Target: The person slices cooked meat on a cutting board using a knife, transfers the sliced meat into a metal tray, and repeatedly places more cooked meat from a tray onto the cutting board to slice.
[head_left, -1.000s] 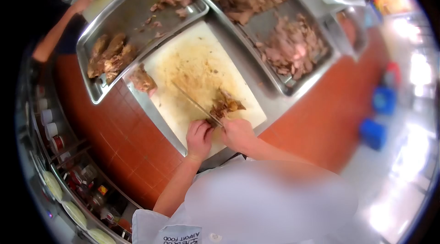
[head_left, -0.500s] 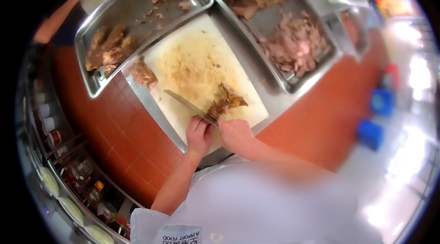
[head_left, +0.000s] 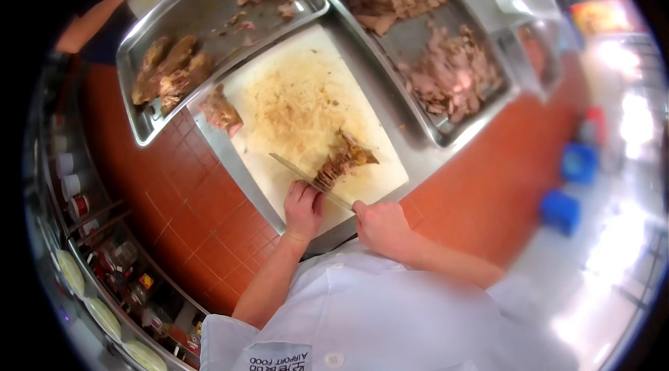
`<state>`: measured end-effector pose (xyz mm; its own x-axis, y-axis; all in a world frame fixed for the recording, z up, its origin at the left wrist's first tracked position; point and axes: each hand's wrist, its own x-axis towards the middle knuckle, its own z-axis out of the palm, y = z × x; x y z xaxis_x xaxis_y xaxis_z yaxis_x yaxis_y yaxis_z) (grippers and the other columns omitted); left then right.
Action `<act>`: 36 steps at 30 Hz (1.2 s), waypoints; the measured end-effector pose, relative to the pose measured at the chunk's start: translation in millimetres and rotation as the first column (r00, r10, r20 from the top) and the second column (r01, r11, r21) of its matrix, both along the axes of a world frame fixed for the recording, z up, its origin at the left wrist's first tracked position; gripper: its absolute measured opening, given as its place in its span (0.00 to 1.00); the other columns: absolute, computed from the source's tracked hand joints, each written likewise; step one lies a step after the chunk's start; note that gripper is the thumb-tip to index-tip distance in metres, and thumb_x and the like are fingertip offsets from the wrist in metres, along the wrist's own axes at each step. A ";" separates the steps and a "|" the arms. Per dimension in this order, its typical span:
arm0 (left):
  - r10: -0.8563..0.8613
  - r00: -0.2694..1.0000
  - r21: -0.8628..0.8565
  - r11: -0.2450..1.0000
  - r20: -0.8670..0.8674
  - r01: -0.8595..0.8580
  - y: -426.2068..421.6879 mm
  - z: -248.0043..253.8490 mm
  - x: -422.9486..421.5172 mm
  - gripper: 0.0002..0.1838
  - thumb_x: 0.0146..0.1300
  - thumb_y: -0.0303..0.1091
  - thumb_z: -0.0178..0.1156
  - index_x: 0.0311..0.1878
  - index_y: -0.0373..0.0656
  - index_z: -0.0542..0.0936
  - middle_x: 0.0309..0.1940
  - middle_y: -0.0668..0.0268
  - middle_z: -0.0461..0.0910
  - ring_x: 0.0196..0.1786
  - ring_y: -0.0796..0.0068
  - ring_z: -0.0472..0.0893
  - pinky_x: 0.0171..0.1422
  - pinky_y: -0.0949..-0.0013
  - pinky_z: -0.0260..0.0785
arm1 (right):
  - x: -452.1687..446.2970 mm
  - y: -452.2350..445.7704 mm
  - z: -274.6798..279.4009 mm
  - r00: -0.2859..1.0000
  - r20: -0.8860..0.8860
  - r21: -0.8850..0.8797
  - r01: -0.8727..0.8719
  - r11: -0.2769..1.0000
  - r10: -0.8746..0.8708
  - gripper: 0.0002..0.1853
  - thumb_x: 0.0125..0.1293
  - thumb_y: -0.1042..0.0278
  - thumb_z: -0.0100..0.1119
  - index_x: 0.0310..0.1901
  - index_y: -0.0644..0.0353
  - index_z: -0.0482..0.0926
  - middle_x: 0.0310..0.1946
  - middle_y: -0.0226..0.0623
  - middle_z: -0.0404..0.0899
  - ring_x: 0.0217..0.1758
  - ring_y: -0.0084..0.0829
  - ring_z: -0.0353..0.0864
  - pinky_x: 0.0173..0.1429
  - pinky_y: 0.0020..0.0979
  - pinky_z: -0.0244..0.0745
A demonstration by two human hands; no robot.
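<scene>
Right hand [head_left: 382,227]: clamped on your knife [head_left: 306,178]
Left hand [head_left: 304,209]: grip unclear
Meat [head_left: 343,161]: just ahead of your left hand

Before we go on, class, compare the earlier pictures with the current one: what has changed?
The right hand has drawn the knife back toward the body and to the right. No grip was visibly taken or let go. The left hand stayed beside the blade, and the sliced meat stayed on the white board.
</scene>
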<state>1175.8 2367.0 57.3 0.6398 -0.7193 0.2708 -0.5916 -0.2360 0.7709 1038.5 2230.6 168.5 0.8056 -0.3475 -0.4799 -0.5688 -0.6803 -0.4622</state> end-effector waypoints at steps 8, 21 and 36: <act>-0.028 0.998 0.000 1.000 -0.054 0.028 0.9 7.1 2.5 0.08 0.57 0.19 0.67 0.40 0.39 0.84 0.41 0.56 0.82 0.45 0.48 0.81 0.49 0.53 0.77 | 47.9 -1.9 -57.9 0.981 0.186 0.006 0.055 0.998 -0.055 0.05 0.65 0.68 0.60 0.38 0.60 0.80 0.24 0.51 0.83 0.31 0.55 0.85 0.36 0.54 0.79; -0.007 1.000 0.020 1.000 -0.012 0.007 6.6 0.2 2.6 0.09 0.55 0.18 0.69 0.37 0.40 0.83 0.40 0.58 0.82 0.44 0.51 0.82 0.47 0.53 0.77 | 7.3 -3.9 -8.7 0.999 -0.036 -0.001 -0.041 0.999 0.040 0.06 0.66 0.68 0.60 0.39 0.60 0.81 0.25 0.50 0.85 0.30 0.55 0.86 0.35 0.52 0.80; -0.046 0.999 0.040 0.998 -0.027 0.047 -23.1 40.0 15.5 0.16 0.50 0.25 0.74 0.43 0.42 0.83 0.47 0.59 0.84 0.52 0.51 0.82 0.56 0.55 0.77 | -22.6 -16.2 -16.6 0.905 0.166 0.092 0.382 0.919 -0.393 0.08 0.69 0.64 0.61 0.39 0.61 0.82 0.27 0.55 0.83 0.34 0.57 0.86 0.41 0.53 0.81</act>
<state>1191.4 2343.9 97.3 0.6116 -0.7586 0.2247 -0.5829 -0.2401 0.7762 1015.9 2214.4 151.9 0.6863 -0.6263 -0.3698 -0.6877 -0.3931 -0.6104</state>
